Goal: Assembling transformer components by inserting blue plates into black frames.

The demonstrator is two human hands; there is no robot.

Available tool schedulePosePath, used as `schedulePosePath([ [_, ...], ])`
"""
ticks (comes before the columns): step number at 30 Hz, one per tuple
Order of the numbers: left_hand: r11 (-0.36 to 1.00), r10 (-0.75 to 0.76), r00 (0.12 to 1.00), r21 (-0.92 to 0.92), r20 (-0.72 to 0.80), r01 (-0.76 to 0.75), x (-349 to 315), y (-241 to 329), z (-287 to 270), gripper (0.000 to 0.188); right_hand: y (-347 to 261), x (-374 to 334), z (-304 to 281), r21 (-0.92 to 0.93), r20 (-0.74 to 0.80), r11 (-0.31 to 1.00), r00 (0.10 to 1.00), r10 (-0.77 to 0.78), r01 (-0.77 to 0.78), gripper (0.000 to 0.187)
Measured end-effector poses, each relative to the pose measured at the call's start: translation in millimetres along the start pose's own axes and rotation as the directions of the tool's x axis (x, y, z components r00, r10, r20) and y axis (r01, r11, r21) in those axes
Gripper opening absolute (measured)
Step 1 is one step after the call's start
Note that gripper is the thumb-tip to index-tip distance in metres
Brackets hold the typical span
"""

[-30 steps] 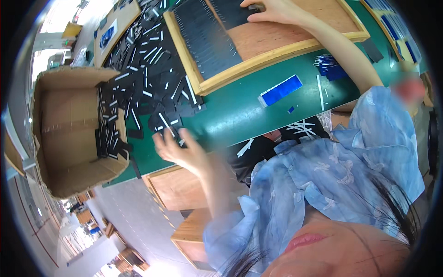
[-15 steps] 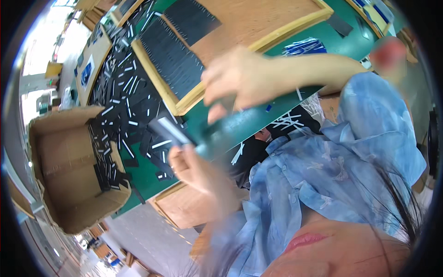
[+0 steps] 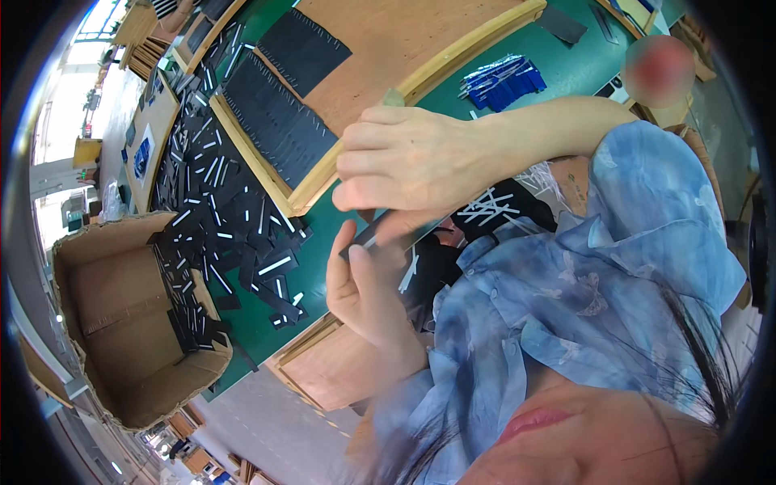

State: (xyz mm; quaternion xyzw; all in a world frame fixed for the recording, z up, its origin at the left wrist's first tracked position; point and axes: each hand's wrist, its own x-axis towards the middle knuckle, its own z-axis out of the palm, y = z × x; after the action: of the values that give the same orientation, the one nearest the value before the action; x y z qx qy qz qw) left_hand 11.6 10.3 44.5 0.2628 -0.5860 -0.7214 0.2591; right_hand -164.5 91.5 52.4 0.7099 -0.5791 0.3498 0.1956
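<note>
Your left hand (image 3: 368,295) and right hand (image 3: 404,162) pinch one black strip (image 3: 380,234) between them above the green table (image 3: 323,267); rows fill part of the wooden tray (image 3: 315,182), while many loose strips (image 3: 218,218) still await sorting.

Left hand (image 3: 368,291) raised, fingers upright, half curled; right hand (image 3: 412,162) above it, fingers curled, pinching.
</note>
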Motion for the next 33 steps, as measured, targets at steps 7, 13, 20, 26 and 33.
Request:
schedulePosePath([
  [7,0.999,-0.022,0.992,-0.040,-0.122,0.017,18,-15,-6,0.029,-17,-30,10,-0.054,0.012,0.974,0.976,-0.218,0.218,0.015],
  [13,0.998,-0.066,0.998,-0.021,-0.011,0.065,12,-25,4,0.028,1,-27,12,-0.132,-0.008,0.982,0.991,-0.137,0.135,0.015],
  [20,0.997,0.064,0.979,-0.039,-0.191,-0.073,23,-26,-22,0.031,-26,-79,6,0.195,0.277,0.977,0.950,-0.141,0.089,0.012],
  [26,0.995,0.048,0.984,-0.076,-0.171,-0.062,25,-36,-27,0.032,7,-86,-15,0.305,0.527,0.918,0.847,0.060,-0.254,0.013],
  [33,0.996,0.062,0.984,-0.046,-0.168,-0.070,23,-38,-29,0.035,37,-89,-19,0.090,0.333,0.838,0.810,0.483,-0.537,0.028],
])
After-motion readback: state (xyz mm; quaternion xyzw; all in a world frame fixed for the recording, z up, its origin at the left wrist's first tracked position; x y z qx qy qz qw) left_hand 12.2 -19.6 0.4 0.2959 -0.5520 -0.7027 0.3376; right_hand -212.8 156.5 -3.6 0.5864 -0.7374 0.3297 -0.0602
